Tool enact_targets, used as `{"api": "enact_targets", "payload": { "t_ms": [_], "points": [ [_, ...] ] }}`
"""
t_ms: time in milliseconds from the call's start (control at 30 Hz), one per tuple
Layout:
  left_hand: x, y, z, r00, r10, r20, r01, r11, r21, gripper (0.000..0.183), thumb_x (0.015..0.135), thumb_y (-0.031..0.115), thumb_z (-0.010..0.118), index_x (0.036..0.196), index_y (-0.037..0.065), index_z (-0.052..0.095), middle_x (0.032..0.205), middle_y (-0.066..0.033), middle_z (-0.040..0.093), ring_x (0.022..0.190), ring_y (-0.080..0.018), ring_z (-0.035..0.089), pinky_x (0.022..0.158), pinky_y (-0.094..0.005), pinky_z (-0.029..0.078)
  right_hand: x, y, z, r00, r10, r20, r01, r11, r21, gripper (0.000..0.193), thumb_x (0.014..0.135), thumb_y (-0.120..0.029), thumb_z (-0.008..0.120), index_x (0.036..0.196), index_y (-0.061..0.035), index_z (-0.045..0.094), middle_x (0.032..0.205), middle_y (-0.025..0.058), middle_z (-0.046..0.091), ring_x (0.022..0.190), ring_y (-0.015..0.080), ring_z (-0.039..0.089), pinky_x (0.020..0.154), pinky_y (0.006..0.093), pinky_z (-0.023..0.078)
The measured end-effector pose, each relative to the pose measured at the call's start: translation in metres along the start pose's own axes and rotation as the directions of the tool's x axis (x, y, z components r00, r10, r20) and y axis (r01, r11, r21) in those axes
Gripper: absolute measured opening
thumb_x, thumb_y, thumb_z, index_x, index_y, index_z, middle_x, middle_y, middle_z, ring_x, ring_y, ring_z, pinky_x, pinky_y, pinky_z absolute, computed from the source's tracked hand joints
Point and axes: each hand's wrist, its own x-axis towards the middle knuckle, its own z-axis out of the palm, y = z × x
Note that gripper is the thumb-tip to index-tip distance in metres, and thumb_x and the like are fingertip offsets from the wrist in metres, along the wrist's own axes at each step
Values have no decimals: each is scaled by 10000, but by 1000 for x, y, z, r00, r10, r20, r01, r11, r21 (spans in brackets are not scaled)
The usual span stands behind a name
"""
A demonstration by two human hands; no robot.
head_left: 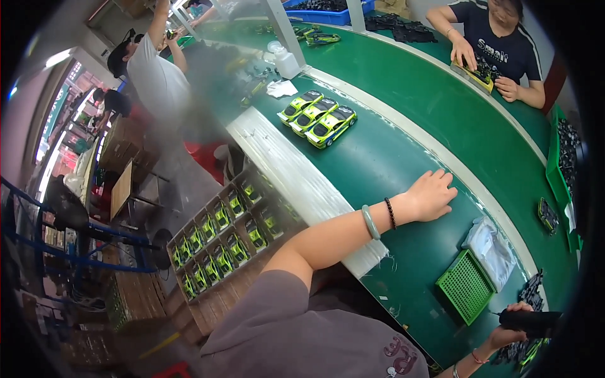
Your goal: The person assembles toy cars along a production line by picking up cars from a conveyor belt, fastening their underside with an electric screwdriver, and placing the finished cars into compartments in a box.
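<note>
My left hand (432,196) reaches out low over the green tabletop, fingers loosely bent and a little apart, with nothing in it. A jade-coloured bangle (370,222) and a dark bead bracelet (390,213) circle that wrist. Beyond it, three yellow-green toy cars (313,118) stand side by side, touching or nearly so. At the lower right my right hand (509,334) is wrapped round a black electric screwdriver (532,322), its thin bit pointing left. Black plastic parts (531,291) and a partly hidden yellow-green piece lie around that hand.
A green mesh basket (465,286) and a bin lined with clear plastic (491,252) sit between my hands. To my left, a divided box (220,242) holds several toy cars. Across the curved green conveyor (428,94), a co-worker (498,50) handles parts. A white bottle (285,63) stands farther back.
</note>
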Motion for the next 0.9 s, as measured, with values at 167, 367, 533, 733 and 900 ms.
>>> {"api": "enact_targets", "payload": {
  "t_ms": [167,367,533,733,900],
  "points": [
    [-1,0,1,1000,-1,11,1,1000,10,288,741,283,658,909,53,614,985,-131,524,995,-280,480,816,-400,430,-2,-4,14,999,-23,-46,23,1000,-5,867,641,-817,470,988,-24,447,827,72,445,726,169,453,698,301,390],
    [-1,1,0,1000,18,-17,-18,1000,24,269,735,246,664,913,62,581,963,-116,498,936,-262,477,786,-378,430,-2,-5,13,999,-17,-28,17,1000,13,870,638,-811,485,994,-19,443,830,74,447,726,166,454,698,302,389],
    [-2,1,0,1000,16,-5,-16,999,30,269,741,251,663,918,65,582,968,-112,492,942,-261,471,799,-379,427,-1,-2,10,999,-31,-28,32,999,7,873,635,-810,491,993,-15,441,829,72,445,726,166,452,703,304,388],
    [2,-17,-34,998,-15,54,21,993,-112,280,745,234,655,939,44,588,936,-135,569,926,-306,541,792,-396,460,-2,-5,13,996,-15,-91,11,999,-42,926,602,-850,455,997,-13,447,829,86,455,726,181,467,686,314,395],
    [-56,-87,-106,737,-411,-536,480,877,-11,392,766,273,668,1046,7,594,1004,-185,586,969,-325,533,850,-406,429,-3,-7,19,996,-57,-65,55,998,-26,903,628,-840,435,968,-3,443,806,88,454,711,185,471,675,316,396]
  ]
}}
